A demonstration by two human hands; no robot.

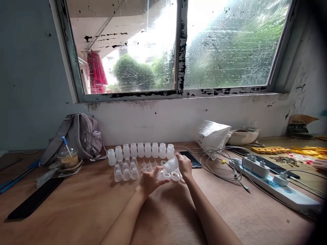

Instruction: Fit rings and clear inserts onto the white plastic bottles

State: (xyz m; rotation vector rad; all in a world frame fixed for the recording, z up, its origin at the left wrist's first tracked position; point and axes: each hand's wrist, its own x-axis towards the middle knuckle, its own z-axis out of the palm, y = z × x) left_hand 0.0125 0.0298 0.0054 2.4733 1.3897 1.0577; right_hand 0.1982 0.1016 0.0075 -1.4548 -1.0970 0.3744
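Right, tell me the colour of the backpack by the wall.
Grey backpack, clearest in the head view.

Frosted plastic bottles point(140, 150) (translucent), matt wooden table point(76, 207), grey cloth bag point(76, 134)

A table point(76, 211) stands against a wall under a window point(178, 47). A row of small bottles point(140, 150) lines the back centre, with loose caps point(126, 172) in front of them. Just before these, both hands meet: the left hand point(150, 182) and right hand point(184, 166) grip one bottle point(170, 165) (tilted sideways). A backpack point(76, 136) and cup point(67, 158) lie to the left; a phone point(192, 159), cables and a power strip point(276, 185) lie to the right.
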